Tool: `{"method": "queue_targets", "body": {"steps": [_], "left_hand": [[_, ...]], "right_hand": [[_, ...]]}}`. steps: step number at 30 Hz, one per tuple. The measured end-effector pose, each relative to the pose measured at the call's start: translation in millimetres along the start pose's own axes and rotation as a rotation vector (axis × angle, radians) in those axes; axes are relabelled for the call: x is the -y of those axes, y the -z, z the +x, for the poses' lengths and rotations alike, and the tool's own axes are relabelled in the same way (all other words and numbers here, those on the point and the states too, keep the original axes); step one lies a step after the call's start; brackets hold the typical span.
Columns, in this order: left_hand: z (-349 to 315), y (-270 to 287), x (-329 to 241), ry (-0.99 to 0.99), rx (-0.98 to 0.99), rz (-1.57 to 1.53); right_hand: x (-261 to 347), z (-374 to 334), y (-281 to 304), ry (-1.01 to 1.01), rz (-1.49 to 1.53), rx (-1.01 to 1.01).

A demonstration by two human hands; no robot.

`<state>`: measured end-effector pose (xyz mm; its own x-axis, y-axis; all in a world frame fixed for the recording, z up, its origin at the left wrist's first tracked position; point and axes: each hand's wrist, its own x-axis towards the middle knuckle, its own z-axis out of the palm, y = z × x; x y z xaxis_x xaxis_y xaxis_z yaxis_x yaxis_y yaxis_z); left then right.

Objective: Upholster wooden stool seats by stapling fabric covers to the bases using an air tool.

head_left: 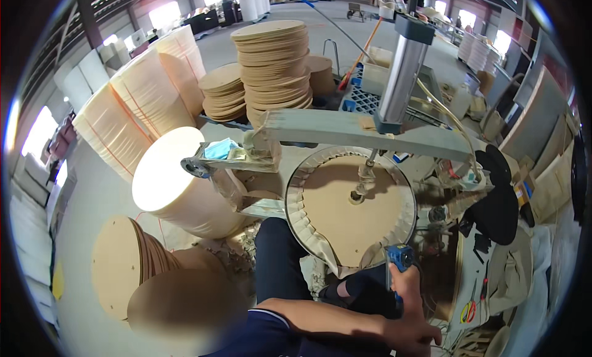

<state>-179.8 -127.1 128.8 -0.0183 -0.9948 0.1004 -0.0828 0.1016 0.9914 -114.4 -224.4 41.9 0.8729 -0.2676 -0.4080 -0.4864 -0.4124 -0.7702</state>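
Note:
My right hand (406,283) is closed round the handle of a blue staple gun (401,256), beside the near right rim of a round press form. My left arm crosses in front of me, and my left hand (414,335) lies over my right forearm, its fingertips reaching past it. In the form sits a tan round board (336,203). Pale fabric (297,216) is folded in pleats over the board's edge, with a loose flap at the near side. A press rod (366,179) comes down onto the board from a metal arm (364,130) under an upright cylinder (401,73).
Stacks of round boards (271,67) stand beyond the press; more boards (120,264) lean at left. Big wrapped rolls (166,166) stand left of the press. Scissors (469,309) and a red-handled tool (483,293) lie at right, near a black cap-like item (496,212).

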Motion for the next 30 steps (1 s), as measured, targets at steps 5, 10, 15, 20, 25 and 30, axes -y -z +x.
{"method": "queue_targets", "body": {"steps": [5, 10, 15, 20, 25, 30], "left_hand": [[-99.4, 67.5, -19.8, 0.051, -0.695, 0.320], [-239.9, 123.9, -49.1, -0.023, -1.790, 0.796], [-363.9, 195.0, -53.1, -0.257, -2.112, 1.198], [-411.9, 213.6, -46.5, 0.553, -1.806, 1.519], [-426.2, 221.2, -45.1, 0.591, -1.817, 1.511], [-423.0, 231.2, -54.8, 0.591, -1.697, 1.561]], "right_hand": [[-34.5, 15.0, 8.9, 0.336, -0.182, -0.102], [-11.2, 9.0, 3.3, 0.119, -0.123, -0.083], [10.4, -5.3, 17.8, 0.136, -0.126, 0.005], [12.3, -10.6, 21.2, 0.146, -0.112, 0.025], [4.9, -6.7, 15.4, 0.166, -0.104, 0.013], [10.9, -4.8, 16.0, 0.165, -0.148, 0.013]]}}
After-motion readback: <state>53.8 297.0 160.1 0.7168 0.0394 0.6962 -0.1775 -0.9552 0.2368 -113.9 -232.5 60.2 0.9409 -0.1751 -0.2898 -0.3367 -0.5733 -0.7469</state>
